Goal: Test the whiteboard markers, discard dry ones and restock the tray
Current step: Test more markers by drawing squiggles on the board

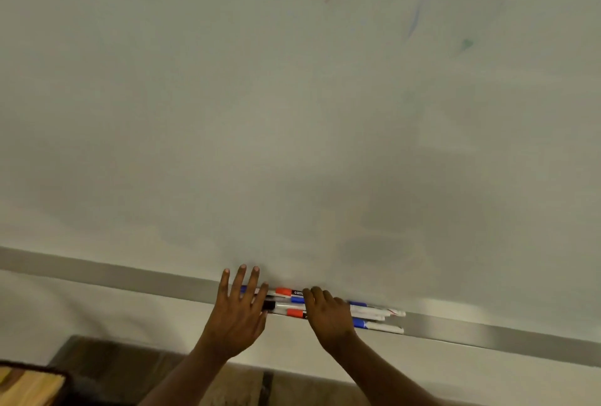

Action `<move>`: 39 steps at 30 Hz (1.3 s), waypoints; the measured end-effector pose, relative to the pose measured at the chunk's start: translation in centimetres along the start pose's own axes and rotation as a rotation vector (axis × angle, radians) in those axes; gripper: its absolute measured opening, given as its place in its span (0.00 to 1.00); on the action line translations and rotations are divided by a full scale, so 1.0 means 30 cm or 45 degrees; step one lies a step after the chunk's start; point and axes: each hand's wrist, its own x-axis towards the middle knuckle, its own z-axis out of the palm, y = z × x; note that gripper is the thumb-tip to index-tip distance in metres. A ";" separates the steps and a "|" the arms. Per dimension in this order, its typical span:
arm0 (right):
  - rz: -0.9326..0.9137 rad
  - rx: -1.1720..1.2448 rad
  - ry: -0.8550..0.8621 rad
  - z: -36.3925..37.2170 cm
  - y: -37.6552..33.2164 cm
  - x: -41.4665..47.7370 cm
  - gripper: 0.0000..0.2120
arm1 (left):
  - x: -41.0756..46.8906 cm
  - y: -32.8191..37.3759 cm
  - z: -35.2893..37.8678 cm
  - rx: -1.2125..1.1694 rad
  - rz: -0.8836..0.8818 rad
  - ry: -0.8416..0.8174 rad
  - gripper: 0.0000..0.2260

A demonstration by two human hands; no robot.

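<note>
Resting on the markers [283, 292] in the tray [487, 332] below the whiteboard [292, 113], the left hand [239, 311] has fingers straight and spread. The right hand [328, 311] has fingers curled over them; grip cannot be determined.

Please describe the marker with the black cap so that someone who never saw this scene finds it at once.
Under the whiteboard runs a metal tray holding markers. Between the left hand and the right hand lies the black-capped marker, its cap next to the left hand. Its cap alone is black; neighbouring caps are red or blue.
</note>
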 end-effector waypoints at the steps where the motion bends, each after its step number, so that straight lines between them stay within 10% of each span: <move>1: -0.024 -0.032 0.000 0.014 0.007 0.012 0.35 | 0.005 0.006 0.018 0.011 -0.002 -0.033 0.29; 23: -0.115 -0.118 -0.064 0.101 0.074 0.125 0.32 | 0.029 0.011 0.112 0.093 -0.047 -0.111 0.33; 39: -0.246 0.047 1.035 -0.354 -0.032 0.146 0.03 | 0.224 -0.036 -0.312 0.246 0.560 1.004 0.14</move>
